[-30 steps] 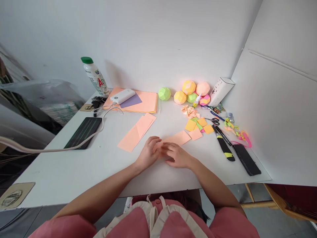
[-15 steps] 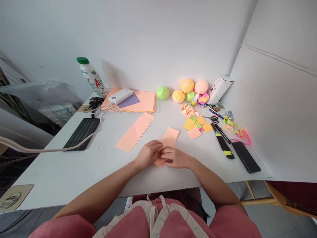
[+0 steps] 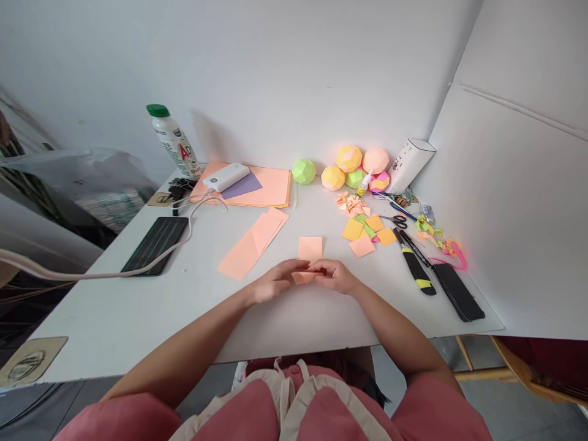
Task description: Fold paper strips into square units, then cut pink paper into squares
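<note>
My left hand [image 3: 274, 283] and my right hand [image 3: 337, 275] meet near the front middle of the white table [image 3: 138, 306]. Both pinch the near end of a peach paper strip [image 3: 309, 251], which stands up from the fingers and points away from me. A longer peach strip [image 3: 252, 243] lies flat just left of it, untouched.
A stack of peach sheets [image 3: 266, 187] with a white power bank [image 3: 226, 176] lies at the back, beside a bottle [image 3: 173, 142]. A phone [image 3: 156, 245] lies left. Paper balls [image 3: 349, 168], small squares [image 3: 367, 233], scissors [image 3: 395, 220], a utility knife [image 3: 416, 263] and a dark case [image 3: 457, 292] are on the right.
The peach strip has turned from lying out to the right to pointing straight away from me, and it looks shorter. Both hands have shifted slightly forward.
</note>
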Demonstrator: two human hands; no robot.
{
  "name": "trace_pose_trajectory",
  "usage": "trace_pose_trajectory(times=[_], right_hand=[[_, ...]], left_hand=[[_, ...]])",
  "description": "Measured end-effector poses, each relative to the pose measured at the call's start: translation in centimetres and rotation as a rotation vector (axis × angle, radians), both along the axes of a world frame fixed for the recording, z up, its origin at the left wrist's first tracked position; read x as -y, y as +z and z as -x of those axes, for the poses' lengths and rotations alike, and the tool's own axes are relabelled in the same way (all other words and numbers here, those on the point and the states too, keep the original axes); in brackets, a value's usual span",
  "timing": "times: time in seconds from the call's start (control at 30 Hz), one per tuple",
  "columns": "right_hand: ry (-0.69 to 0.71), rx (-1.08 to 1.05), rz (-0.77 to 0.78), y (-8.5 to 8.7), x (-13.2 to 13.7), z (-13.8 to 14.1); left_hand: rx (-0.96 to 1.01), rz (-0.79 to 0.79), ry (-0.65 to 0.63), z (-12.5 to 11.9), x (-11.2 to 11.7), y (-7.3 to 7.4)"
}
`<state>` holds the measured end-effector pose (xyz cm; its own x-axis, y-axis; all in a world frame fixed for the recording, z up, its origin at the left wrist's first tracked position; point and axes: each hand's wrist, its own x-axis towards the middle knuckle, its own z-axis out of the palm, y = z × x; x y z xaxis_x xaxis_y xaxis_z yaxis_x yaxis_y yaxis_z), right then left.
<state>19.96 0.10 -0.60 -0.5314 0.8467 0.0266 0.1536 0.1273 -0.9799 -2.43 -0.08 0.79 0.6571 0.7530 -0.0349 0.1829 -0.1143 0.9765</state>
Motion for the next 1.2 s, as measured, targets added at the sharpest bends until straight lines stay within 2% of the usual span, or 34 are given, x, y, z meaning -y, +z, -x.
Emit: trace_pose_trajectory(times=[0.07, 0.17, 0.3, 0.4, 0.57, 0.7, 0.83, 0.97, 1.2], right_hand=[[-0.033, -0.066, 0.158, 0.0, -0.3, -0.2], [-0.054, -0.119, 0.266, 0.2, -0.4, -0.2], [-0.025, -0.206, 0.229, 1.0, -0.1, 0.1], [-0.056, -0.191, 0.156, 1.2, 0.2, 0.5], [-0.379, 0.091, 0.062, 0.3, 0.8, 1.4], [-0.502, 0.233, -0.080, 0.2, 1.5, 1.7], [-0.493, 0.347, -0.252, 0.6, 1.8, 1.6], [-0.394, 0.487, -0.415, 0.7, 1.9, 1.3], [-0.308, 0.672, -0.490, 0.3, 2.0, 1.4]], left_hand=[[0.011, -0.072, 0.011, -0.5, 0.3, -0.1], [-0.027, -0.085, 0.162, -1.3, 0.7, -0.8], [-0.092, -0.046, 0.375, -1.7, 0.8, -1.5], [-0.073, -0.016, 0.451, -1.8, 0.8, -1.4], [-0.057, 0.049, 0.435, -2.1, 1.3, -0.8], [-0.039, 0.083, 0.381, -2.7, 2.7, -0.1], [-0.085, 0.004, 0.405, -3.4, 4.8, 0.1], [-0.104, -0.117, 0.382, -3.7, 6.4, 0.0], [-0.178, -0.360, 0.373, -3.3, 6.8, -0.7]])
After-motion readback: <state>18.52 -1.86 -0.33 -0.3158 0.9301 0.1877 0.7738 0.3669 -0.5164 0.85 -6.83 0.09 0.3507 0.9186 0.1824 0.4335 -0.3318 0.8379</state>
